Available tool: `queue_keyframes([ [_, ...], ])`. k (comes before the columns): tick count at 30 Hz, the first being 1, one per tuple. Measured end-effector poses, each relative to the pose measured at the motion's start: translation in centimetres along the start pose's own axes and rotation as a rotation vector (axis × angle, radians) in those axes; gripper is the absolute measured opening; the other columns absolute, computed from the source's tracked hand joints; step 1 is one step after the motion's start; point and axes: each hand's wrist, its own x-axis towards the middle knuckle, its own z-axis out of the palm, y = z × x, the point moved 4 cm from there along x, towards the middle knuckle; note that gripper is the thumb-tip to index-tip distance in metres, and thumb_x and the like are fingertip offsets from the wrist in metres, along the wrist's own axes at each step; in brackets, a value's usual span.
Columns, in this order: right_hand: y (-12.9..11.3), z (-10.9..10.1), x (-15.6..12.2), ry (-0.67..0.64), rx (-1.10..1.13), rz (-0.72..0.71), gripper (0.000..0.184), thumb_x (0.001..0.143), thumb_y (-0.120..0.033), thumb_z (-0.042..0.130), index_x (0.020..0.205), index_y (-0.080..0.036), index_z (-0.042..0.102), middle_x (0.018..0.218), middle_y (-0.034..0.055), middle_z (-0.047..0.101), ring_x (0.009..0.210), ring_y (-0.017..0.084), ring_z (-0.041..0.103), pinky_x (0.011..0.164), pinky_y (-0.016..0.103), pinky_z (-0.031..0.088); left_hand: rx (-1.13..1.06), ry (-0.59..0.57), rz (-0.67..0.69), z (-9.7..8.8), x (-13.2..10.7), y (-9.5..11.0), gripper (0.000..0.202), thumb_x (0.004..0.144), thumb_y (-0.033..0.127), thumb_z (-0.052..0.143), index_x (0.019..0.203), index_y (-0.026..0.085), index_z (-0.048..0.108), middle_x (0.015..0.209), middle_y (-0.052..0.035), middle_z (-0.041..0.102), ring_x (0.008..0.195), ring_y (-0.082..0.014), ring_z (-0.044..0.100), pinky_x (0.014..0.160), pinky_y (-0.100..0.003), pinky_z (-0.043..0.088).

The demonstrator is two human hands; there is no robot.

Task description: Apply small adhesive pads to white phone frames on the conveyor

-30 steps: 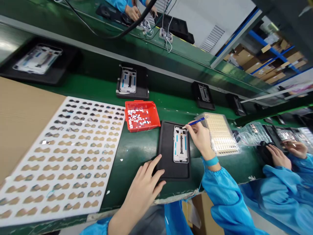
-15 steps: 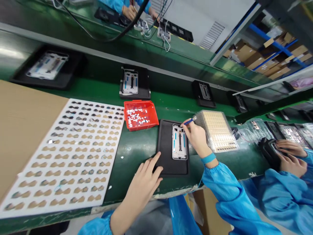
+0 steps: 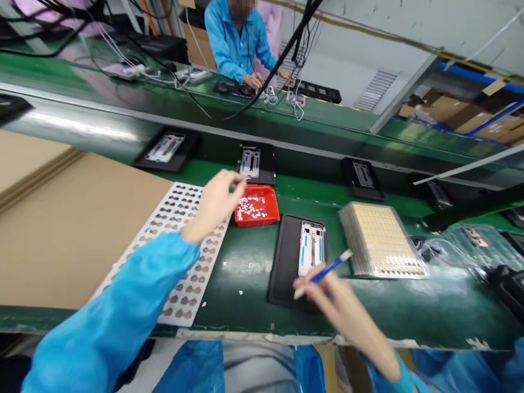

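My right hand [image 3: 325, 286], blurred, is closed around a blue pen-like tool [image 3: 332, 267] with pale ends. It hovers over the lower part of a phone frame [image 3: 306, 254], which has blue strips and a dark ribbon down its middle. That frame lies on a black foam tray [image 3: 282, 273]. My left hand [image 3: 219, 202] is raised beside the red bin [image 3: 268, 207], its thumb and fingers drawn into a pinch; anything between the fingertips is too small to make out. Small white pieces fill the bin. Below that hand lies a white sheet [image 3: 192, 297] with rows of brown die-cut pieces.
Stacked clear trays [image 3: 374, 234] stand right of the foam tray. More black trays with phone frames [image 3: 166, 147] line the belt behind. Brown cardboard [image 3: 94, 218] covers the left side. Across the line a co-worker [image 3: 235, 46] sits, and cables [image 3: 286, 54] hang overhead.
My left hand has left the foam tray and moved up and left to the red bin. My right hand has drawn the blue tool back from the frame's top edge toward me. The view has shifted.
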Motion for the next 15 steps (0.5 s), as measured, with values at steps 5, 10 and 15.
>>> queue_keyframes([
  [5,1.2,5.4,-4.6,-0.174,-0.117,-0.017,0.013,0.109,-0.028,0.055,0.117,-0.029,0.065,0.104,0.004,0.086,0.088,0.024,0.085,0.079,0.028,0.065,0.012,-0.05,-0.248,0.8,9.8,-2.0,0.036,0.097,0.043,0.066,0.078,0.012,0.071,0.087,-0.0072,0.079,0.102,-0.0241,0.079,0.09,-0.028,0.057],
  [10,3.1,4.6,-3.1,-0.041,-0.183,-0.064,0.011,0.108,-0.023,0.052,0.111,-0.029,0.061,0.097,0.0042,0.083,0.082,0.024,0.083,0.075,0.029,0.065,-0.055,-0.083,-0.372,3.5,12.6,-3.8,0.028,0.083,0.021,0.082,0.063,0.019,0.062,0.064,-0.0041,0.072,0.081,-0.0261,0.078,0.069,-0.026,0.055],
  [15,3.6,1.0,3.3,0.098,-0.253,-0.102,0.01,0.107,-0.023,0.055,0.101,-0.026,0.062,0.091,0.0059,0.08,0.082,0.025,0.08,0.079,0.036,0.066,-0.17,-0.1,-0.34,3.3,12.6,-3.5,0.036,0.103,0.025,0.056,0.069,0.014,0.06,0.064,-0.0018,0.067,0.068,-0.0155,0.074,0.068,-0.021,0.055],
])
